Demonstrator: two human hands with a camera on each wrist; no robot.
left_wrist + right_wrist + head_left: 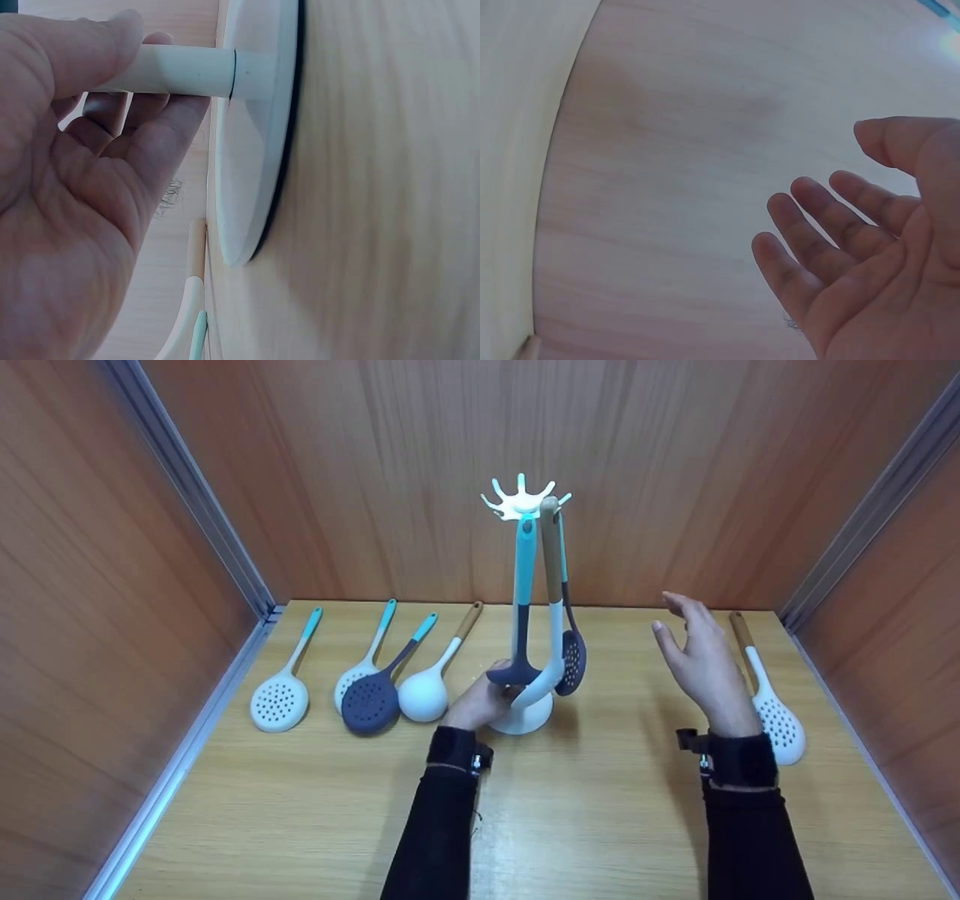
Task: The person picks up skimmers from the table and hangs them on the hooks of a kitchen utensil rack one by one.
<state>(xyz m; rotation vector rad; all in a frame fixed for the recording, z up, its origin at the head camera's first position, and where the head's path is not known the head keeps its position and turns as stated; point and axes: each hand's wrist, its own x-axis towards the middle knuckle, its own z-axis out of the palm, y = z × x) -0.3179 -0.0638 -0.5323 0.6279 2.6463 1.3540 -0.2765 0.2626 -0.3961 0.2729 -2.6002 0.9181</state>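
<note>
The left hand [484, 699] grips a glossy white utensil stand [525, 721] near the middle of a pale, wood-grained tabletop [585, 810], fingers and thumb around its smooth cylindrical post [184, 71], above a flat, round base [251, 157] with a thin dark rim. From its pronged crown [519, 502] hang a dark ladle [523, 622], a white utensil [556, 630] with a wood-coloured handle and curved head, and a dark perforated skimmer [572, 664]. The right hand [709, 667] holds nothing, its fingers loosely extended; a broad stretch of tabletop separates it from the stand. Just beside it, near the right panel [892, 630], lies an elongated slotted turner [778, 726]. Left of the stand lie two white round skimmers [280, 702], one dark skimmer [370, 703] overlapping the nearer white one, and one rounded white ladle [424, 694]. Three utensils hang; five lie on the tabletop.
</note>
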